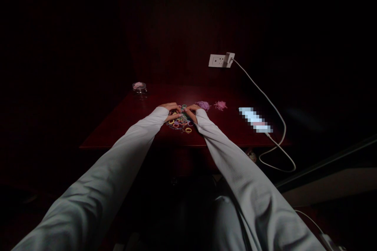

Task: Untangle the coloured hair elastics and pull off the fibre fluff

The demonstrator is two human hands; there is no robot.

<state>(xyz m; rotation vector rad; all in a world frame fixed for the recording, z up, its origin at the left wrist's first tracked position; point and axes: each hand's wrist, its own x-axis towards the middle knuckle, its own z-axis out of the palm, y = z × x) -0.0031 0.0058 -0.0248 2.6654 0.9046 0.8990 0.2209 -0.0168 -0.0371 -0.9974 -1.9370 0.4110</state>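
The single view looks from the wearer's head, above and behind the fingers point(172, 106), facing forward and down along both sleeves point(126, 157). It sits well back from the fingers, which show small near mid-frame, with tabletop point(167, 95) around them and the wall socket point(217, 61) beyond, to their right.

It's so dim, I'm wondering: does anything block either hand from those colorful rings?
Nothing visible: the left hand and right hand are at the colorful rings. The purple pile lies beside the right hand, not between.
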